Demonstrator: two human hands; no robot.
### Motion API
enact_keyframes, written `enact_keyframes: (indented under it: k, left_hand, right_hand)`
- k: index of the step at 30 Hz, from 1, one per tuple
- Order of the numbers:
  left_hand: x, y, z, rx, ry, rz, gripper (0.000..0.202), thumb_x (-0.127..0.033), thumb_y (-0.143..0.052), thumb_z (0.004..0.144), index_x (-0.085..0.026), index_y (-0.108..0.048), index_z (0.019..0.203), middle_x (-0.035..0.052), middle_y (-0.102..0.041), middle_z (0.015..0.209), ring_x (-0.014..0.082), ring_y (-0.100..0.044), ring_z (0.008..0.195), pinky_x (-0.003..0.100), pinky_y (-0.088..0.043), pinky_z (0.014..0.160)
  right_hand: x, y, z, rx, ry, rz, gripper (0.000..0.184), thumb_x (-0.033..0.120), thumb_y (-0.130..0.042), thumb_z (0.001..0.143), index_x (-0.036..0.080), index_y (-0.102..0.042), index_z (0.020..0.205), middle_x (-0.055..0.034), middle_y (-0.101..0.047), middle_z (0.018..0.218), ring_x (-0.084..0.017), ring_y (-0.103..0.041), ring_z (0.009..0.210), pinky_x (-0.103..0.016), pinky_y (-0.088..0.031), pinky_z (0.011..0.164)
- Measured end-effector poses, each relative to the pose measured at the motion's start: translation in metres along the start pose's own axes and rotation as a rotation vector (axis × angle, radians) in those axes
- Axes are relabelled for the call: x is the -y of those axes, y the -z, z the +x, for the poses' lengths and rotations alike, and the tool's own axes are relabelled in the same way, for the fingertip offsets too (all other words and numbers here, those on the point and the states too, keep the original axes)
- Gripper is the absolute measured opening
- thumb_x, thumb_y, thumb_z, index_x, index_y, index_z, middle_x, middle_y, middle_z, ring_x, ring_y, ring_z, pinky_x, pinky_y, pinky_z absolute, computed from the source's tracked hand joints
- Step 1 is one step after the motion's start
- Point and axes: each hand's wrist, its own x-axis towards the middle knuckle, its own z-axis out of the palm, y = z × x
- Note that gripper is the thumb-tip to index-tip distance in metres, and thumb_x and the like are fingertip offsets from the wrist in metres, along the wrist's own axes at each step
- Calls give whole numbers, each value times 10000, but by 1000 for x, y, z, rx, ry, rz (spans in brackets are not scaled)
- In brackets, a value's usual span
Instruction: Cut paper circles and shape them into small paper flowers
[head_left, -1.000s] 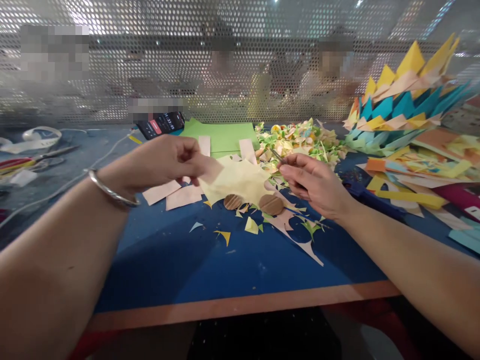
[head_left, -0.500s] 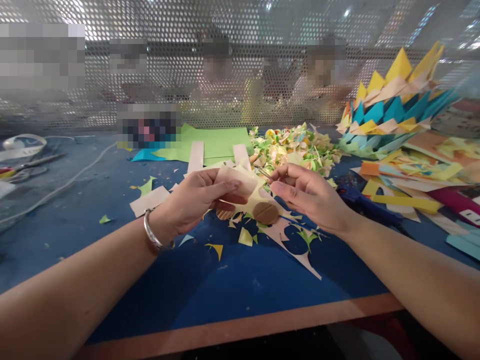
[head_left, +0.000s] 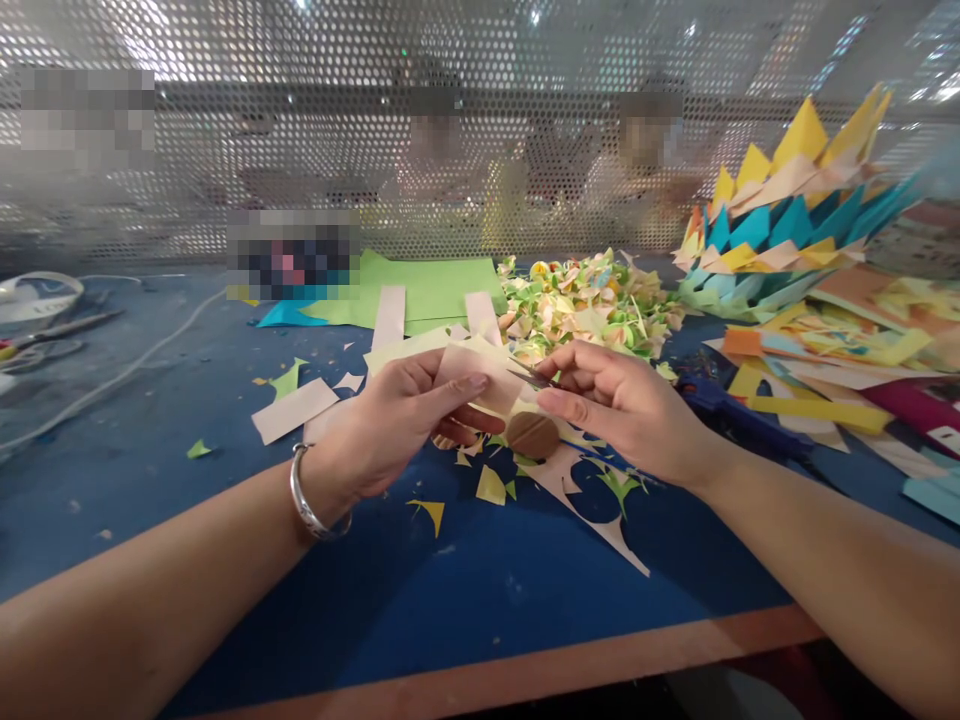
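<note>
My left hand (head_left: 401, 420) pinches a pale peach strip of paper (head_left: 480, 378) between thumb and fingers, above the blue table (head_left: 315, 560). My right hand (head_left: 622, 405) is closed on small scissors (head_left: 529, 372), whose thin blades meet the strip's right end. A brown cardboard disc (head_left: 532, 436) lies on the table just below both hands. A pale yellow sheet (head_left: 409, 347) lies under the strip. Small yellow and green offcuts (head_left: 491, 487) are scattered in front of the hands.
A green sheet (head_left: 439, 285) and peach strips (head_left: 390, 315) lie behind the hands. A heap of small paper pieces (head_left: 589, 300) sits at the back right. Stacked coloured folded paper (head_left: 795, 220) and loose strips (head_left: 825, 345) fill the right side. A perforated screen (head_left: 480, 130) stands behind, people beyond it. A cable (head_left: 112, 375) lies left.
My left hand has come in from the left with the peach strip and met my right hand. The scissors' blades now touch the strip's end.
</note>
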Motion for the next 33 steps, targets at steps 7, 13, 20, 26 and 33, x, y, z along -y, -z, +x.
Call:
enact_keyframes:
  k: [7, 13, 20, 26, 33]
  left_hand:
    - [-1, -1, -2, 1, -4, 66, 153, -298, -616, 859, -164, -620, 786, 37, -730, 763, 147, -708, 714, 203, -499, 581]
    - [1, -1, -2, 13, -26, 88, 154, -298, -625, 850, -160, -629, 780, 44, -737, 803, 140, -706, 722, 199, -516, 598]
    - [1, -2, -3, 18, -31, 119, 160, -318, -618, 850, -162, -648, 833, 56, -746, 813, 150, -712, 727, 216, -528, 615]
    - [1, -1, -3, 8, -28, 76, 103, -268, -639, 829, -167, -652, 817, 29, -735, 773, 143, -715, 716, 208, -525, 612]
    - [3, 2, -2, 14, -42, 132, 144, -293, -658, 831, -154, -676, 864, 53, -752, 814, 151, -721, 739, 213, -531, 625]
  right_hand:
    - [-1, 1, -2, 30, 22, -10, 228, 361, -681, 852, 221, -589, 1008, -21, -640, 846, -150, -620, 757, -253, -486, 640]
    - [0, 0, -3, 46, 32, -14, 198, 347, -674, 860, 223, -590, 990, -22, -642, 851, -150, -625, 767, -253, -485, 646]
    - [1, 0, -2, 46, 35, -45, 233, 411, -667, 857, 218, -592, 963, -30, -644, 836, -161, -629, 757, -263, -479, 627]
    - [2, 1, -2, 37, 35, -70, 258, 450, -646, 865, 211, -594, 947, -23, -639, 811, -146, -620, 725, -255, -471, 611]
    - [3, 2, -3, 66, 25, -41, 254, 440, -650, 867, 208, -596, 955, -34, -650, 848, -149, -627, 758, -262, -480, 638]
